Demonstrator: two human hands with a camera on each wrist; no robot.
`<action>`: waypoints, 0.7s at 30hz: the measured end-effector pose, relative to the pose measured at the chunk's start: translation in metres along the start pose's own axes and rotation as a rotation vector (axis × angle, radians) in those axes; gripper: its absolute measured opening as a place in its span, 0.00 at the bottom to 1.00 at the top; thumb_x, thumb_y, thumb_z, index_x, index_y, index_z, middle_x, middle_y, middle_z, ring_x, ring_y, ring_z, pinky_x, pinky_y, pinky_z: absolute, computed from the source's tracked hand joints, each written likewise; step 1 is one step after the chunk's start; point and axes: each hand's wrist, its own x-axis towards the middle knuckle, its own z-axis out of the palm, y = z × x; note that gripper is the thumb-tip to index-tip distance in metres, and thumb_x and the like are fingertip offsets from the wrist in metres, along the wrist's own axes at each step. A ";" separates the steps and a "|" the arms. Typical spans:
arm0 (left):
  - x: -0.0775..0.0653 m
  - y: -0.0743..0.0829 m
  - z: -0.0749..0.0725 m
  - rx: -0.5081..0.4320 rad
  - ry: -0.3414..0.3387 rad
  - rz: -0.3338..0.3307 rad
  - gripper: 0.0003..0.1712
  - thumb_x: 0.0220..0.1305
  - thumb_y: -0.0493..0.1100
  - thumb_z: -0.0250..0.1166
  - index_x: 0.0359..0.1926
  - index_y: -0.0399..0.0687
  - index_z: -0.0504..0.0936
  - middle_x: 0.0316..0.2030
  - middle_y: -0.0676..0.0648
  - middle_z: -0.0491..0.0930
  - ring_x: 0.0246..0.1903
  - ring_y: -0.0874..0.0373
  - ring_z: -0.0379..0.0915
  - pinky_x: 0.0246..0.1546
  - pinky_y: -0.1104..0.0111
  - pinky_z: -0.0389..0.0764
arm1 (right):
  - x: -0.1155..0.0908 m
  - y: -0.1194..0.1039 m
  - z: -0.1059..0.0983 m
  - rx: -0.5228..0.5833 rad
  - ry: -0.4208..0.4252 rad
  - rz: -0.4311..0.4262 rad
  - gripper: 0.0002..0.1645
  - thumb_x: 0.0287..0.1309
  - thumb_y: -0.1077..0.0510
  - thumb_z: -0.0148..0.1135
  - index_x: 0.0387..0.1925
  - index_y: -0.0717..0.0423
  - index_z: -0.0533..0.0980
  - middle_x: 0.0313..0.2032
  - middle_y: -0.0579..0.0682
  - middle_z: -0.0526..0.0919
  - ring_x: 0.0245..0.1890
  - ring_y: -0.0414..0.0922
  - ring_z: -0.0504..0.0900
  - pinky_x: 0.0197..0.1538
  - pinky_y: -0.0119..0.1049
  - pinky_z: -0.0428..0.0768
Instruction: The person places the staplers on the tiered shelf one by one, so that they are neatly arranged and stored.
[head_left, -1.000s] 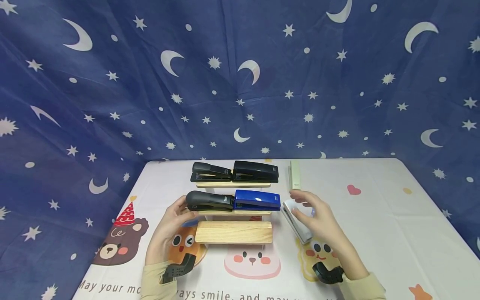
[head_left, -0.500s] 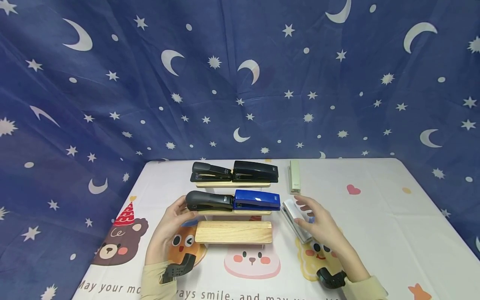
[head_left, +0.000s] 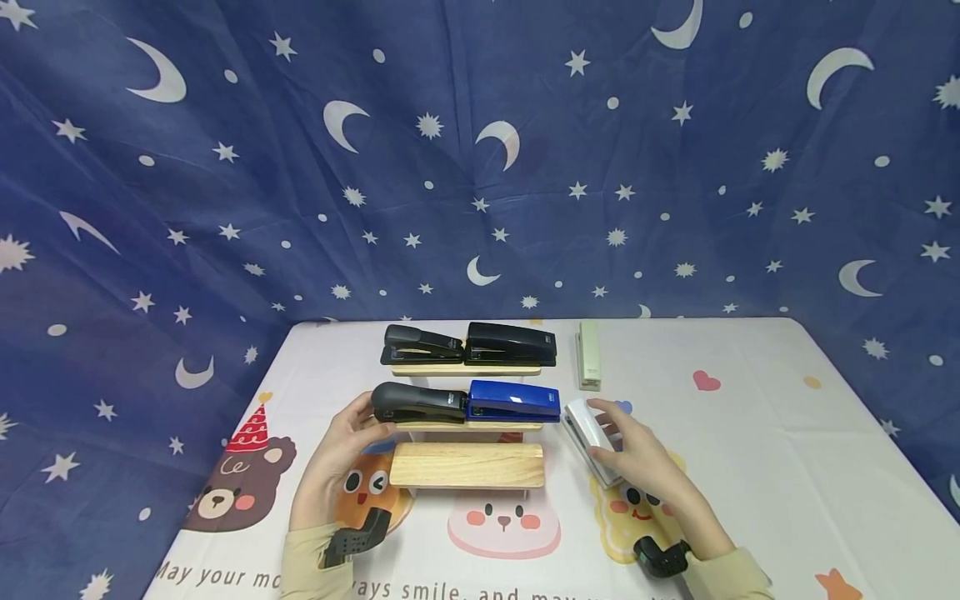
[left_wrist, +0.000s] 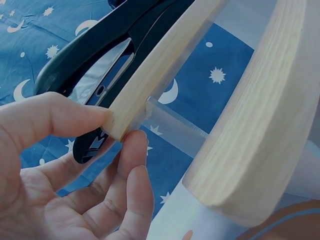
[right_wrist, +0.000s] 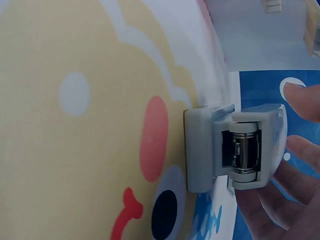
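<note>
My left hand (head_left: 343, 442) holds the left end of the middle wooden shelf (left_wrist: 127, 107), thumb at its corner and fingertips on its other side. On that shelf lie a black stapler (head_left: 416, 402) with a rounded head and a blue stapler (head_left: 514, 400), end to end. My right hand (head_left: 633, 450) is over a white stapler (head_left: 592, 437) lying slantwise on the tablecloth, its fingers loosely bent. In the right wrist view, the thumb (right_wrist: 305, 102) stands apart from the white stapler, while the other fingers lie behind it; whether they touch is unclear.
The upper shelf (head_left: 467, 370) bears two black staplers (head_left: 510, 343). The front lower shelf (head_left: 467, 465) shows bare wood. A pale green stapler (head_left: 589, 356) lies on the patterned tablecloth (head_left: 750, 467) at the back right. A starry blue curtain (head_left: 480, 167) hangs behind.
My right hand has shifted away from the pale green stapler and come lower over the white one. The left hand has stayed at the shelf end.
</note>
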 end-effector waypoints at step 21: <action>0.000 0.001 0.000 -0.010 -0.003 0.001 0.27 0.54 0.31 0.63 0.58 0.41 0.72 0.39 0.63 0.81 0.42 0.66 0.79 0.48 0.67 0.75 | 0.003 -0.003 0.006 -0.063 0.021 0.045 0.42 0.52 0.62 0.67 0.68 0.51 0.61 0.53 0.64 0.78 0.46 0.54 0.79 0.40 0.47 0.83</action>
